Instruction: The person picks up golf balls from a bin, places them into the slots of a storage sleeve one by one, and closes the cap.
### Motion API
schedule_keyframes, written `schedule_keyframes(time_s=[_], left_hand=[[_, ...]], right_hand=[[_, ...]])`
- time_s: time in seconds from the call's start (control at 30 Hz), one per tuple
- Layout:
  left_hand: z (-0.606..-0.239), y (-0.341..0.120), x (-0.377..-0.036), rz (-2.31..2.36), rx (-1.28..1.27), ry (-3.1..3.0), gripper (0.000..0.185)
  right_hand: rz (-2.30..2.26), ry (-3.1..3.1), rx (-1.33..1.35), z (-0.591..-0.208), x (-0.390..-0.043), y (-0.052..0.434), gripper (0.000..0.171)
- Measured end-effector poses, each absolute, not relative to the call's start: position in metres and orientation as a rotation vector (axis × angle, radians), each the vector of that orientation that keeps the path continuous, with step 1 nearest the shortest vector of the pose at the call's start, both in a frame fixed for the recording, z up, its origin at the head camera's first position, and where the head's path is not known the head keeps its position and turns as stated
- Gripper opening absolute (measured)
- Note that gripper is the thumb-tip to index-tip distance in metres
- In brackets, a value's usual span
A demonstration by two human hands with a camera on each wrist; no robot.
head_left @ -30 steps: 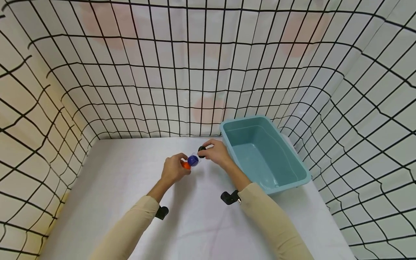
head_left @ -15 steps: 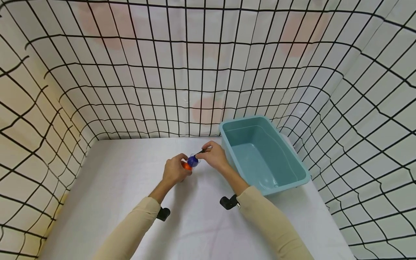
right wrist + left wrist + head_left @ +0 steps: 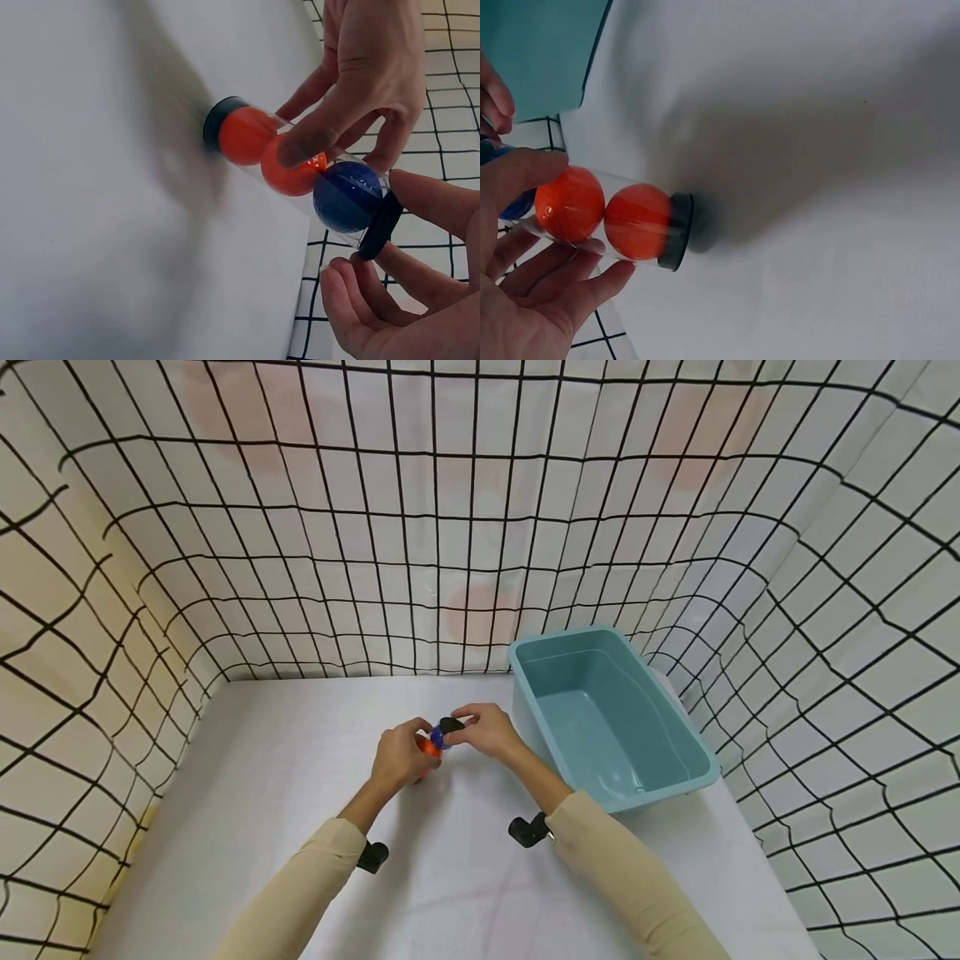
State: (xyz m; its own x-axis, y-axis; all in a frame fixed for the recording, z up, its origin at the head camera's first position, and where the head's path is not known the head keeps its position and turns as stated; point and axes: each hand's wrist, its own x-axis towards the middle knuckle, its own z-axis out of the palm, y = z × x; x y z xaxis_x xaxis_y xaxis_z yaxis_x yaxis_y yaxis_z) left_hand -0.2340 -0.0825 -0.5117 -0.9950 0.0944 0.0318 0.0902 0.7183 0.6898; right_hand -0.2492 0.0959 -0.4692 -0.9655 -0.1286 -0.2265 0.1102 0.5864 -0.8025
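My left hand [image 3: 397,753] grips a clear plastic tube [image 3: 619,180] round its middle. Inside lie two orange balls [image 3: 247,136] and one blue ball [image 3: 347,196], in a row. A black cap [image 3: 676,232] closes the tube's lower end, close over the white table. At the blue ball's end, my right hand [image 3: 487,729] pinches a second black cap [image 3: 381,225] between thumb and fingers, right at the tube's rim. The tube is tilted. In the left wrist view, the left thumb and the frame edge hide most of the blue ball.
A teal plastic tub [image 3: 600,710] stands on the white table [image 3: 300,727] to the right of my hands. Black netting [image 3: 472,535] surrounds the table at the back and both sides. A black wrist camera [image 3: 527,831] hangs below my right sleeve.
My right hand has brought the black cap leftward and down onto the tube's open end, over the blue ball. My left hand keeps its grip on the tube, nearly unmoved.
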Motion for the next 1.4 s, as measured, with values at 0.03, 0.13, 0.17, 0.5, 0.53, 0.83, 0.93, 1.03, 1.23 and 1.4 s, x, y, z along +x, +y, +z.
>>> schedule_keyframes(time_s=[0.03,0.13,0.17,0.5,0.53,0.83,0.93,1.03,1.23,1.4], left_hand=[[-0.512,-0.083,-0.234,1.171,0.16,2.902,0.043],[-0.512,-0.083,-0.233,1.176,0.172,2.901,0.043],[-0.512,-0.083,-0.233,1.175,0.171,2.902,0.043],[-0.512,-0.086,-0.232,1.174,0.175,2.865,0.042],[-0.511,-0.086,-0.232,1.17,0.174,2.862,0.043],[-0.511,-0.088,-0.233,1.152,0.19,2.849,0.043],[-0.511,-0.088,-0.233,1.153,0.2,2.844,0.043],[-0.511,-0.088,-0.233,1.145,0.214,2.85,0.043],[-0.513,-0.089,-0.234,1.146,0.223,2.848,0.043],[-0.513,-0.088,-0.234,1.139,0.22,2.839,0.043]], right_hand=[[-1.308,2.553,-0.02,-0.469,-0.249,0.095,0.045],[-1.303,2.545,-0.03,-0.468,-0.25,0.095,0.042],[-1.305,2.543,-0.034,-0.467,-0.25,0.095,0.041],[-1.194,2.606,-0.098,-0.463,-0.253,0.096,0.042],[-1.186,2.611,-0.107,-0.463,-0.253,0.095,0.042],[-1.188,2.636,-0.123,-0.464,-0.253,0.094,0.041],[-1.182,2.633,-0.123,-0.462,-0.253,0.094,0.041],[-1.166,2.627,-0.127,-0.46,-0.254,0.095,0.04],[-1.108,2.638,-0.126,-0.459,-0.253,0.096,0.038],[-1.102,2.642,-0.101,-0.457,-0.252,0.096,0.037]])
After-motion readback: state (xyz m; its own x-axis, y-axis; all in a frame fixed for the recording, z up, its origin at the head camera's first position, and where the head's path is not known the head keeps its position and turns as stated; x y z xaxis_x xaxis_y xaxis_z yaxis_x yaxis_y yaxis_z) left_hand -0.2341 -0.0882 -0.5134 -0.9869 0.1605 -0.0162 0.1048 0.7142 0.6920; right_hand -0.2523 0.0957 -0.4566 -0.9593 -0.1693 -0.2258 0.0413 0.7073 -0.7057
